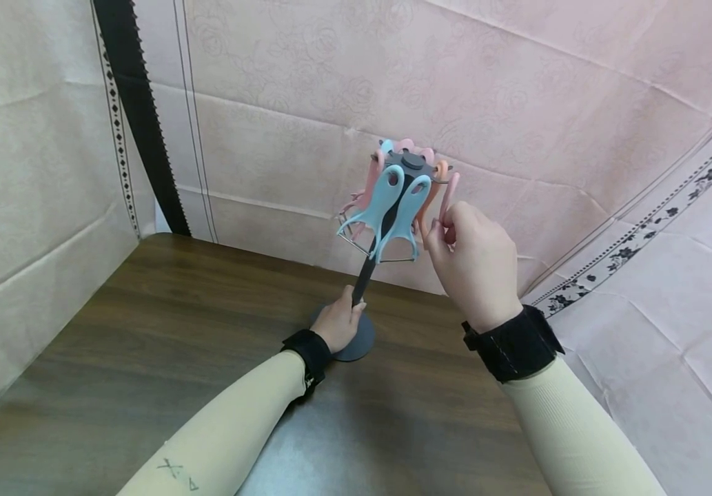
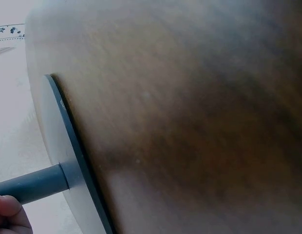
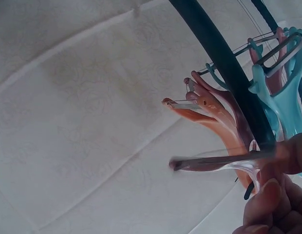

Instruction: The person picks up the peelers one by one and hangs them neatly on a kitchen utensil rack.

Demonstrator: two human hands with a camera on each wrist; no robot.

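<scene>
A dark grey stand has a thin post (image 1: 365,274) and a round base (image 1: 358,343) on the table. Several Y-shaped peelers hang from its top hub (image 1: 411,160): two light blue peelers (image 1: 387,195) in front, an orange peeler (image 1: 428,207) at the right, and pink ones at the left and back. Low on the post, my left hand (image 1: 338,324) grips it just above the base. My right hand (image 1: 478,258) pinches a pink peeler (image 1: 451,193) at the hub's right side. In the right wrist view, that peeler's blade end (image 3: 209,163) points left; my fingers (image 3: 268,200) partly cover it.
The brown wooden table (image 1: 207,331) extends around the stand's base. Behind it hangs a pale pink creased cloth (image 1: 281,124). Further cloths with floral borders line the left and right sides. A black strip (image 1: 138,103) runs down the back left corner.
</scene>
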